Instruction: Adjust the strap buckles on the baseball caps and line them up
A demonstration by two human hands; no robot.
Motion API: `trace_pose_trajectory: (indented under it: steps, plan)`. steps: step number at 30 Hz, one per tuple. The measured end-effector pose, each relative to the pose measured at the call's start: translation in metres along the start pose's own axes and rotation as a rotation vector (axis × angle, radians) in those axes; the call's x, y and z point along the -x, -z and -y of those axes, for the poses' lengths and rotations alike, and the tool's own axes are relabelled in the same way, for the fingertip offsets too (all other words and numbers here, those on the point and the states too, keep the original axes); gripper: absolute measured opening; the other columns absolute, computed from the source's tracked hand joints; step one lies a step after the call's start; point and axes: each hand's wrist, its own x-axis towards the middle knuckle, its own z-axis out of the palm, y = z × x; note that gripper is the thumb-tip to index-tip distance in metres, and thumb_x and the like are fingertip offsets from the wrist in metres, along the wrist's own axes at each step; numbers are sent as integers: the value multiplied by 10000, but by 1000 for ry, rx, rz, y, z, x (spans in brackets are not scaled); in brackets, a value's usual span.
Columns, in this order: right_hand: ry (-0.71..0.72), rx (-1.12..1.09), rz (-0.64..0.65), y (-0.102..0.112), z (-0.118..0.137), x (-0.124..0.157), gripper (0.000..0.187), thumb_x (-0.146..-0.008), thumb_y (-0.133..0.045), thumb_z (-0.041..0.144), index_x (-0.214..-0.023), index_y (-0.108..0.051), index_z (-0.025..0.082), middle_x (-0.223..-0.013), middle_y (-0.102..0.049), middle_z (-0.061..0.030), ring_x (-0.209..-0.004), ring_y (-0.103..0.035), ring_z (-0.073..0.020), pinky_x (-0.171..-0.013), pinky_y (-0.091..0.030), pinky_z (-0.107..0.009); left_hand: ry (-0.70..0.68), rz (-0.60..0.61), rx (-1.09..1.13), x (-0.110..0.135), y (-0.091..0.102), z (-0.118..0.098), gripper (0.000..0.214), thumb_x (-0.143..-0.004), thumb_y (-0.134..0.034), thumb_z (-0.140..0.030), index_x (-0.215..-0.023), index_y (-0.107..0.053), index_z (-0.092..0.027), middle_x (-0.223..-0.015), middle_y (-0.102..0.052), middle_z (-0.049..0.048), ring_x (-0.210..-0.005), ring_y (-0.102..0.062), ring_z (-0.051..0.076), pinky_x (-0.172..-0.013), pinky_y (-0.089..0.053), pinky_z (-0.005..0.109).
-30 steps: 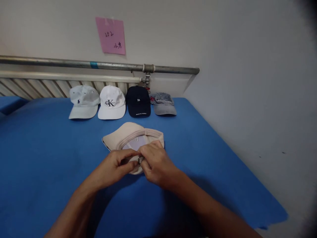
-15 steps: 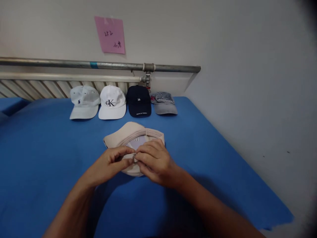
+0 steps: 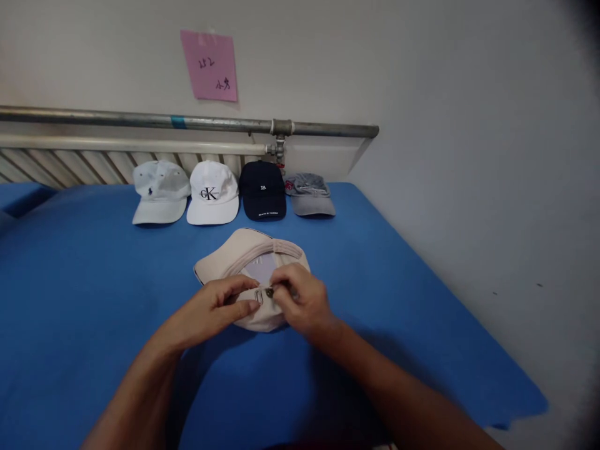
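Note:
A cream baseball cap (image 3: 229, 254) lies on its side on the blue table, its brim pointing left and its inside facing up. Its back strap, with a metal buckle (image 3: 259, 296), is on the near side. My left hand (image 3: 215, 307) pinches the strap just left of the buckle between thumb and fingers. Right of the buckle, my right hand (image 3: 302, 299) has its fingers curled and pinched at the strap, beside a small dark metal piece (image 3: 269, 292). The fingers partly cover the strap end.
Along the back stand a pale cap (image 3: 160, 192), a white cap (image 3: 212, 192), a navy cap (image 3: 262, 190) and a grey cap (image 3: 310, 194). Behind them are a radiator (image 3: 70, 167) and a metal pipe (image 3: 225, 125). A wall (image 3: 469, 187) borders the blue table (image 3: 94, 281) at right.
My right hand has shifted slightly right and curled its fingers, uncovering the buckle and dark metal piece. My left hand keeps its hold. The cap has barely moved.

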Motion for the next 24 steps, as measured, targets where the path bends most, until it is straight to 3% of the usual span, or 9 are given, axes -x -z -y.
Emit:
trace_pose_trajectory:
  steps: [2, 4, 6, 10, 13, 16, 21, 24]
  plan:
    - [-226, -156, -59, 0, 1, -2, 112, -798, -517, 117, -786, -570, 215, -699, -603, 24, -610, -560, -118, -571, -460, -247, 3, 15, 3, -1, -1, 1, 389, -839, -610, -385, -1155, -606, -158, -942, -635, 43, -824, -562, 177, -709, -448, 278]
    - [-302, -271, -27, 3, 1, -4, 85, -822, -530, 159, -825, -589, 218, -746, -632, 21, -667, -598, -123, -615, -487, -248, 18, 19, -37, -2, -1, 2, 384, -845, -601, -411, -1144, -611, -171, -975, -642, 44, -849, -563, 181, -733, -449, 278]
    - [-236, -274, 26, 8, 0, -6, 154, -862, -493, 167, -922, -622, 227, -895, -680, -8, -844, -640, -148, -759, -507, -286, 46, 56, -85, -2, -2, 2, 327, -842, -601, -416, -1058, -643, -173, -934, -646, 31, -818, -556, 169, -715, -440, 261]
    - [92, -57, 141, 16, -4, -9, 282, -846, -451, 88, -1021, -629, 221, -1068, -689, -46, -1049, -609, -185, -953, -425, -390, 83, 161, -21, -2, -3, -1, 162, -827, -589, -315, -818, -634, -159, -744, -576, -16, -652, -477, 114, -603, -386, 213]
    - [211, 91, 377, 17, -6, -9, 275, -813, -508, 77, -1027, -630, 200, -972, -708, -34, -950, -622, -182, -963, -371, -412, 65, 128, -24, -1, -2, -4, 106, -795, -599, -253, -755, -597, -156, -711, -537, -29, -636, -443, 101, -587, -361, 198]
    - [180, 177, 486, 14, -10, -8, 170, -827, -533, 100, -934, -634, 186, -835, -689, -11, -820, -608, -158, -907, -372, -379, 52, 133, -53, -1, -1, -3, 136, -787, -626, -272, -740, -580, -152, -681, -500, -38, -617, -409, 93, -562, -336, 192]
    - [-31, 307, 328, 10, -21, -8, 121, -782, -513, 83, -763, -588, 176, -742, -633, -19, -744, -571, -170, -784, -391, -346, -53, 209, -86, 5, 2, -7, 103, -815, -607, -251, -785, -617, -153, -646, -499, -46, -576, -400, 81, -534, -327, 188]
    - [-253, 130, 134, 14, -26, -10, 110, -809, -479, 153, -760, -574, 183, -704, -590, -1, -663, -531, -150, -663, -401, -290, -146, 217, -95, 11, 10, -9, 132, -805, -629, -227, -911, -695, -183, -765, -623, -10, -657, -527, 111, -605, -415, 203]
